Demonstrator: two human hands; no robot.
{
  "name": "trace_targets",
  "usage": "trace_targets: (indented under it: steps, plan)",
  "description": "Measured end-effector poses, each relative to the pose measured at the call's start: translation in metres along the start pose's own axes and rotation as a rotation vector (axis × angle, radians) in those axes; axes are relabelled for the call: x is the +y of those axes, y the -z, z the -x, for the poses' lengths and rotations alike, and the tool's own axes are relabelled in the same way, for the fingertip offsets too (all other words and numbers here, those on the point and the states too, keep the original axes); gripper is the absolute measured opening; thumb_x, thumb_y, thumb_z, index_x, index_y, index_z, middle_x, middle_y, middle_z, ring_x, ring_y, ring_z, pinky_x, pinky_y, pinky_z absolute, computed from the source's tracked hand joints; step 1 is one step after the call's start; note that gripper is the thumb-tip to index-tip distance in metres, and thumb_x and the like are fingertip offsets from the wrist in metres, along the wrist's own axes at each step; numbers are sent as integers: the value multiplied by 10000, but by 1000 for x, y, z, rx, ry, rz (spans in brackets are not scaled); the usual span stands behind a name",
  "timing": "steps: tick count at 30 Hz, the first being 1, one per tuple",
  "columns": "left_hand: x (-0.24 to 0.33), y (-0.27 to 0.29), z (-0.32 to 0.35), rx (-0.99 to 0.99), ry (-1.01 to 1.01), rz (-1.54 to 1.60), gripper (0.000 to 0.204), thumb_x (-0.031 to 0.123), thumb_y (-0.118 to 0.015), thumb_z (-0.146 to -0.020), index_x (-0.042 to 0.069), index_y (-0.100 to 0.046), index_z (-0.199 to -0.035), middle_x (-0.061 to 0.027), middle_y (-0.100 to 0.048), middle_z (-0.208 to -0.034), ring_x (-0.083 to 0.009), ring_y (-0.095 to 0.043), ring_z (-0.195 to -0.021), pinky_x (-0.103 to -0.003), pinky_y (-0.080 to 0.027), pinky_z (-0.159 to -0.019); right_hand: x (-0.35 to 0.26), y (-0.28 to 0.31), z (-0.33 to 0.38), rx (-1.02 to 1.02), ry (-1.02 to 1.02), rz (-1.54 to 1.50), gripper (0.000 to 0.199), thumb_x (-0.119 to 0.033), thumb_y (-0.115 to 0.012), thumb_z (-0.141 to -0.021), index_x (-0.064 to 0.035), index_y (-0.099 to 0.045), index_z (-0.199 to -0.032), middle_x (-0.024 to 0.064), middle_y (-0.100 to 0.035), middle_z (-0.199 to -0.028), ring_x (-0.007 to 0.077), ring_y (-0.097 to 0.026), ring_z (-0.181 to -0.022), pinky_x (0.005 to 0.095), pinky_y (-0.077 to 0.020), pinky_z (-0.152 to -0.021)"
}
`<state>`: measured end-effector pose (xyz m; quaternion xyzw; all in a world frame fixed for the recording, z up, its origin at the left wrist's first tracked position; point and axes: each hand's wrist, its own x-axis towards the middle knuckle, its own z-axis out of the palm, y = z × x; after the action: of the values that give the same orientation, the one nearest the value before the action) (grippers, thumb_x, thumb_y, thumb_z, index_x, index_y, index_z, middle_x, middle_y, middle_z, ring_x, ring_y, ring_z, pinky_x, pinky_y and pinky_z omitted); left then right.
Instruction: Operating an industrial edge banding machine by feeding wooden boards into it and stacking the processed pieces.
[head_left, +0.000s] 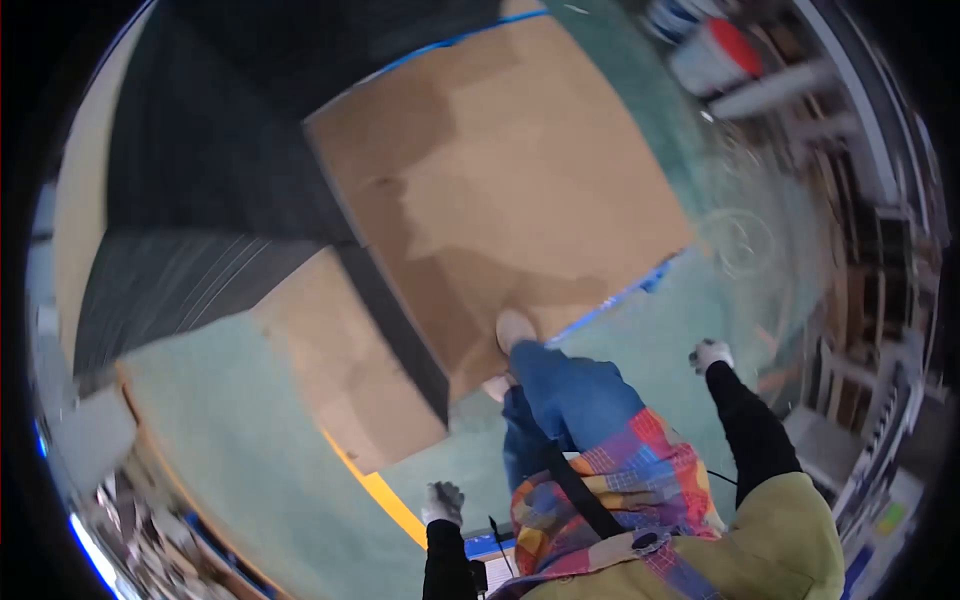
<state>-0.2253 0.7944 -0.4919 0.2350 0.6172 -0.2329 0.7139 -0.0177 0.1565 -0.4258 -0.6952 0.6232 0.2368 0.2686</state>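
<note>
My left hand (443,502), in a pale grey glove, hangs low near the smaller brown cardboard sheet (370,385). Its fingers are curled, with nothing visible in them. Out to the right, above the green floor (650,350), my gloved right hand (711,356) is also curled and nothing shows in it. Neither hand touches a thing. A large brown cardboard sheet (540,180) lies ahead, with one of my shoes (515,328) at its near edge. Large black panels (220,150) stand or lie to its left; blur hides which. A narrow black strip (400,335) separates the two cardboard sheets.
Blue tape (620,300) runs along the large cardboard's edge. Far right stands a white bucket with a red top (715,58). Cluttered wooden shelving (855,290) lines the right side. A yellow floor line (385,498) and a scrap pile (150,535) lie at the left.
</note>
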Motion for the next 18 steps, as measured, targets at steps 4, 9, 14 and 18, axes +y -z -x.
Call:
trace_targets:
  steps: [4, 9, 14, 18]
  plan:
    - [9, -27, 19, 237, 18, -318, 225, 349, -456, -917, 139, -537, -925, -42, -549, -813, -209, -540, -792, -354, -432, -708, 84, 14, 43, 38, -26, 739, 549, -293, -591, -781, -18, -539, -1254, 143, -691, -884, 256, -679, -730, 359, -546, -659]
    - [7, -83, 5, 383, -187, -542, 236, 323, -523, -913, 112, -567, -1009, -42, -608, -846, -181, -572, -707, -325, -479, -619, 8, -40, 3, -153, 329, 684, 612, -355, -566, -771, -9, -513, -1273, 250, -608, -1121, 349, -581, -1085, 392, -462, -925]
    - [-51, -97, -10, 446, -219, -533, 282, 341, -547, -917, 89, -588, -1034, -52, -628, -856, -164, -589, -676, -289, -486, -576, -44, -73, -145, -276, 440, 837, 448, -268, -561, -807, -20, -572, -1179, 230, -610, -1138, 357, -585, -1080, 411, -454, -939]
    - [-129, -74, -19, 676, -172, -808, 326, 408, -494, -909, 135, -509, -1086, -78, -541, -981, -209, -537, -811, -364, -447, -663, -43, -117, -319, -19, 775, 1070, 416, -294, -550, -836, -89, -557, -1198, 174, -539, -1262, 321, -527, -1165, 401, -468, -902]
